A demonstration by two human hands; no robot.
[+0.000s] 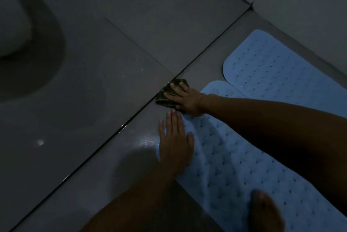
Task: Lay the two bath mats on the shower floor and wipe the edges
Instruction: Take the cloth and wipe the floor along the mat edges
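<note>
Dusk-dim light covers a grey shower floor [131,156] where two blue perforated bath mats lie flat. The far mat [272,66] sits near the wall, and its rounded corner overlaps the end of the near mat [234,156]. The right hand [185,100] reaches across the near mat and presses a dark green cloth [165,96] onto the shower floor, right against the dark joint line [93,151] that divides it from the outer floor tiles [112,62]. Its grip is spread, with straight fingers flat on top of the cloth. The left hand [174,141] lies palm down on the near mat's left edge, its grip also spread, the fingertips reaching onto bare floor just short of the cloth. Wet glints show on the floor beside this hand. A bare foot [264,211] stands on the near mat at lower right. A pale rounded fixture [15,25] sits at upper left.
</note>
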